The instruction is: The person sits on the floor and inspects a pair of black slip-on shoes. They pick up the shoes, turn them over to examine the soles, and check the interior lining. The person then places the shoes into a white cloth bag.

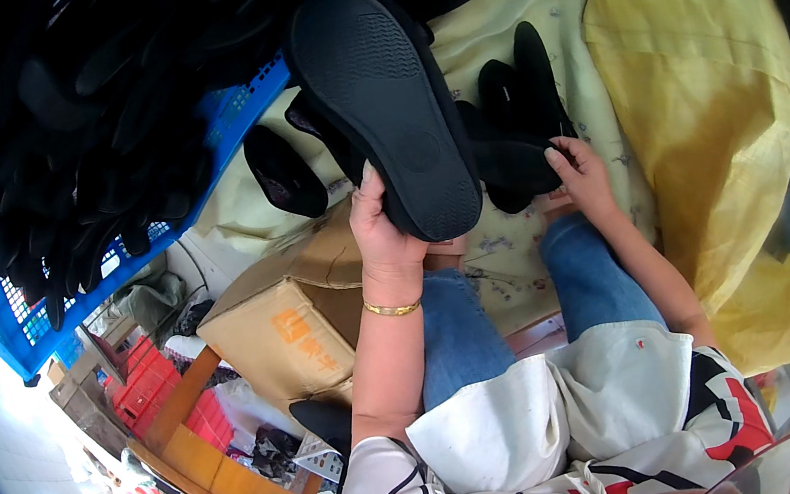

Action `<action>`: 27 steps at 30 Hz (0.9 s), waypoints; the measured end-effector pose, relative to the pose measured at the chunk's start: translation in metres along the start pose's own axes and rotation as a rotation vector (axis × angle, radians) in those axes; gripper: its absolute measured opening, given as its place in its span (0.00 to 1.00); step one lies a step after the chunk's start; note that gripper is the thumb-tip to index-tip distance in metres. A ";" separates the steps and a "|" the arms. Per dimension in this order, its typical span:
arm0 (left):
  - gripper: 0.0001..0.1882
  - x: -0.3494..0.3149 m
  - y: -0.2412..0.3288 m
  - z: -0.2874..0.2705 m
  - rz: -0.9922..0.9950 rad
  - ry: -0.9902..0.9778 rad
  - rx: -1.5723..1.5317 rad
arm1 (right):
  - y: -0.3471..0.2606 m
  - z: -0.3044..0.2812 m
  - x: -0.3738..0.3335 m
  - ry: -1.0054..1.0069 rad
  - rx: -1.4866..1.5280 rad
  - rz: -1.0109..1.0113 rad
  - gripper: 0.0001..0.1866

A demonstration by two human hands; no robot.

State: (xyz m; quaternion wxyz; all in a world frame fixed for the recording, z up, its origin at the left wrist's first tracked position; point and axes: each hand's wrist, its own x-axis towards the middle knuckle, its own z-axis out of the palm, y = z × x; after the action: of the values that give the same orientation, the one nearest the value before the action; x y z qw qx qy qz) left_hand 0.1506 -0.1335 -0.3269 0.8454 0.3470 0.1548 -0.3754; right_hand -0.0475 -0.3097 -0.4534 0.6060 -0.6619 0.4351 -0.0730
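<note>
Left hand point(384, 223) grips a black shoe point(384, 97), sole facing me, right of the cardboard box point(261, 338); right hand point(581, 182) pinches a second shoe point(509, 158) farther right. I'd guess light, soft upper, bendy sole; grip heel sides.

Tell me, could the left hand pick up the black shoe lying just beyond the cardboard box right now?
Probably not: the left hand is busy holding a black-soled shoe. The black shoe beyond the box does look near enough, though, were that hand free.
</note>
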 end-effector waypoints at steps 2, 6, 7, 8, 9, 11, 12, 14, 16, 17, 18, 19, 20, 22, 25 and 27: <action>0.22 -0.001 -0.003 -0.002 -0.029 -0.033 0.013 | -0.001 -0.002 -0.003 0.006 -0.010 -0.003 0.16; 0.22 -0.002 -0.008 -0.003 -0.040 -0.017 0.029 | 0.011 -0.003 0.000 0.013 -0.054 -0.056 0.16; 0.23 -0.002 -0.009 -0.004 -0.043 -0.014 0.013 | 0.010 -0.002 0.000 0.014 -0.040 -0.039 0.16; 0.23 -0.002 -0.009 -0.006 -0.047 -0.011 -0.004 | 0.011 -0.002 0.000 0.014 -0.043 -0.042 0.16; 0.23 -0.002 -0.010 -0.007 -0.051 -0.008 -0.021 | 0.012 -0.002 0.000 0.014 -0.045 -0.046 0.17; 0.23 -0.001 -0.010 -0.008 -0.041 -0.024 -0.020 | 0.014 -0.001 0.001 0.014 -0.046 -0.050 0.17; 0.24 -0.001 -0.011 -0.008 -0.036 -0.032 -0.020 | 0.015 -0.001 0.001 0.016 -0.046 -0.051 0.17; 0.24 0.001 -0.013 -0.014 -0.049 -0.020 -0.021 | 0.016 -0.001 0.001 0.021 -0.047 -0.060 0.17; 0.24 0.001 -0.014 -0.016 -0.060 -0.013 -0.030 | 0.018 -0.001 0.001 0.024 -0.052 -0.075 0.17; 0.24 0.001 -0.014 -0.016 -0.065 -0.011 -0.038 | 0.018 -0.001 0.001 0.022 -0.055 -0.073 0.17; 0.24 0.001 -0.014 -0.016 -0.069 -0.009 -0.046 | 0.017 -0.002 0.002 0.020 -0.058 -0.071 0.17; 0.24 0.001 -0.015 -0.015 -0.071 -0.009 -0.053 | 0.016 -0.002 0.002 0.019 -0.061 -0.069 0.17; 0.24 0.001 -0.015 -0.014 -0.073 -0.009 -0.060 | 0.018 -0.002 0.002 0.019 -0.057 -0.073 0.17; 0.24 0.001 -0.015 -0.013 -0.074 -0.006 -0.067 | 0.021 -0.001 0.003 0.021 -0.050 -0.080 0.17; 0.23 0.002 -0.016 -0.015 -0.073 0.021 -0.039 | 0.018 -0.002 0.003 0.019 -0.050 -0.070 0.17; 0.22 0.003 -0.017 -0.020 -0.074 0.059 0.015 | 0.017 -0.001 -0.001 0.009 -0.036 -0.039 0.16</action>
State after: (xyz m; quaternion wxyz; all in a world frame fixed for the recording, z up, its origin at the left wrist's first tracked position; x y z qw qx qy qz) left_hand 0.1398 -0.1290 -0.3506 0.8233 0.3582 0.1896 -0.3974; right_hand -0.0571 -0.3084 -0.4670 0.5905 -0.6808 0.4259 -0.0798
